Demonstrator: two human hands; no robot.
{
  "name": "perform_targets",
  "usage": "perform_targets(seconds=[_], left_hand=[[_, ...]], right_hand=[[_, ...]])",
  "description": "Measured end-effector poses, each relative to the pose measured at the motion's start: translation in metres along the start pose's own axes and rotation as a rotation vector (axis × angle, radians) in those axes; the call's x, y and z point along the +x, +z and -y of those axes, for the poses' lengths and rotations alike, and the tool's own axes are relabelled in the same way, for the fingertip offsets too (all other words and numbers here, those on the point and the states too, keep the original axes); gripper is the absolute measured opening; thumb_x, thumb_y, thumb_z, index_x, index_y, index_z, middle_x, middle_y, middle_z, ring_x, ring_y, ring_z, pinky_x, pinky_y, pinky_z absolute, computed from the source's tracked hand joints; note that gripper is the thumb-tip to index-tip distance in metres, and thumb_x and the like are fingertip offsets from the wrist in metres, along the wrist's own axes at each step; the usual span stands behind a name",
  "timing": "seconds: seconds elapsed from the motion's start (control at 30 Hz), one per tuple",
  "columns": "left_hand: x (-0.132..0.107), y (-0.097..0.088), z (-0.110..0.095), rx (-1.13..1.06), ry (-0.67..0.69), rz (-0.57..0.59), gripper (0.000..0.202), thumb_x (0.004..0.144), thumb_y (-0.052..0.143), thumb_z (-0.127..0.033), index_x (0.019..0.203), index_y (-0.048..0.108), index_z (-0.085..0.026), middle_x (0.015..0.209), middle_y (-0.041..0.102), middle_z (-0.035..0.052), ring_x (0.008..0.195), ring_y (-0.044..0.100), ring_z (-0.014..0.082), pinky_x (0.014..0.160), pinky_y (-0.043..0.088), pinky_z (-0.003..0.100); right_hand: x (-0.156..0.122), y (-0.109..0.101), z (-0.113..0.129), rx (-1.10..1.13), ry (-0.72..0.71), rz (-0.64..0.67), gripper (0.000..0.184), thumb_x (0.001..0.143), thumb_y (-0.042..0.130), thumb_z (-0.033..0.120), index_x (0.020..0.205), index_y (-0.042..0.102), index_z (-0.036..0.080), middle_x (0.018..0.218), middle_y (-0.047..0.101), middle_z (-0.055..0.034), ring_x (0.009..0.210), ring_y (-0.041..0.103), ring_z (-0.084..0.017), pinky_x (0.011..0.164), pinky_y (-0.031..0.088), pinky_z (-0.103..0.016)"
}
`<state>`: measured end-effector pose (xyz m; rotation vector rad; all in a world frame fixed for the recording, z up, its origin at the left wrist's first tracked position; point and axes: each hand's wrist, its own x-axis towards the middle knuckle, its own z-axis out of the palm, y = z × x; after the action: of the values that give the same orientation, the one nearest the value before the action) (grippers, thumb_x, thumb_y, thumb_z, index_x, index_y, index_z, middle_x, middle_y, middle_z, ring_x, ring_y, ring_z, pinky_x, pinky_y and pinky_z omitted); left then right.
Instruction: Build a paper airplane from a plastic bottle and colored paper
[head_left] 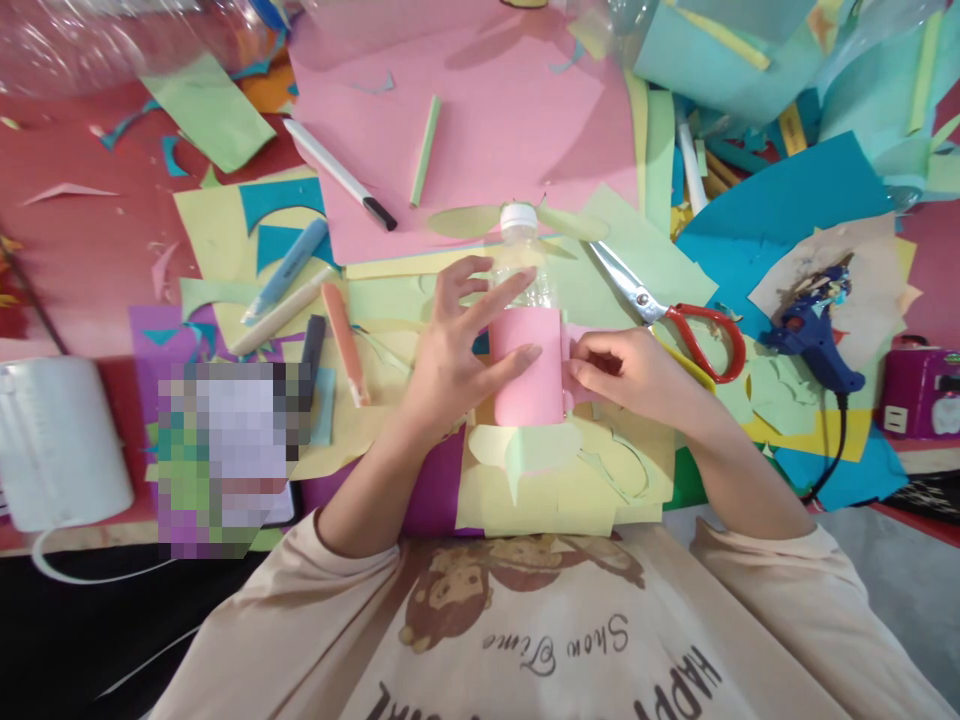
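Note:
A clear plastic bottle (523, 270) with a white cap lies on the paper-covered table, cap pointing away from me. A pink paper band (528, 368) is wrapped round its body. My left hand (456, 345) rests on the band's left side, fingers spread and pressing the paper against the bottle. My right hand (624, 372) pinches the band's right edge with closed fingers. Pale yellow and green cut paper shapes (555, 478) lie just under the bottle, near my chest.
Red-handled scissors (675, 315) lie right of the bottle, a blue glue gun (814, 335) further right. Markers and a highlighter (289, 268) sit to the left, a white-barrelled marker (341, 175) on a large pink sheet (480, 110). A white roll (56, 440) stands far left. Paper scraps are everywhere.

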<state>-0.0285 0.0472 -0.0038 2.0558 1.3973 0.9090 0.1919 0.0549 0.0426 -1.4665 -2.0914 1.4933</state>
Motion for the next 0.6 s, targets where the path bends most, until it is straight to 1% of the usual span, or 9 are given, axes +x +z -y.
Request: perform_targets(seconds=[0.1,0.23,0.37,0.47,0.6], left_hand=[[0.000,0.001,0.001,-0.013,0.018,-0.021,0.057,0.084,0.061,-0.056,0.137,0.045,-0.041,0.131,0.038,0.0035,0.124,0.048,0.0262,0.099,0.052,0.044],[0.000,0.001,0.000,-0.009,-0.009,-0.005,0.059,0.083,0.060,-0.057,0.137,0.047,-0.037,0.133,0.039,0.0073,0.120,0.051,0.0272,0.095,0.053,0.042],[0.000,0.001,-0.002,-0.012,-0.010,-0.006,0.058,0.083,0.059,-0.056,0.136,0.049,-0.035,0.134,0.040,0.0084,0.116,0.052,0.0266,0.095,0.052,0.041],[0.000,0.002,-0.002,-0.016,-0.025,-0.009,0.058,0.082,0.059,-0.058,0.135,0.050,-0.036,0.133,0.040,0.0083,0.115,0.052,0.0259,0.096,0.051,0.042],[0.001,0.003,-0.001,-0.008,-0.012,-0.016,0.058,0.082,0.058,-0.060,0.135,0.049,-0.037,0.133,0.040,0.0079,0.118,0.051,0.0264,0.098,0.050,0.043]], right_hand=[[0.000,0.001,0.000,0.014,0.003,0.003,0.023,0.086,0.053,0.026,0.064,0.051,0.019,0.054,0.045,0.0048,0.050,0.038,-0.007,0.049,0.026,-0.024],[0.001,0.004,0.000,0.025,0.020,-0.023,0.023,0.083,0.053,0.023,0.061,0.049,0.019,0.055,0.044,0.0045,0.050,0.037,-0.007,0.048,0.024,-0.024],[0.002,0.007,-0.001,0.038,0.031,-0.061,0.024,0.080,0.053,0.023,0.058,0.046,0.019,0.053,0.041,0.0049,0.050,0.034,-0.007,0.047,0.023,-0.024],[0.003,0.010,0.001,0.032,0.008,-0.094,0.025,0.079,0.053,0.022,0.057,0.042,0.019,0.052,0.039,0.0055,0.050,0.032,-0.007,0.047,0.023,-0.024],[0.004,0.012,0.002,0.048,-0.038,-0.125,0.026,0.077,0.051,0.019,0.056,0.036,0.020,0.053,0.037,0.0062,0.050,0.030,-0.007,0.048,0.023,-0.024]])
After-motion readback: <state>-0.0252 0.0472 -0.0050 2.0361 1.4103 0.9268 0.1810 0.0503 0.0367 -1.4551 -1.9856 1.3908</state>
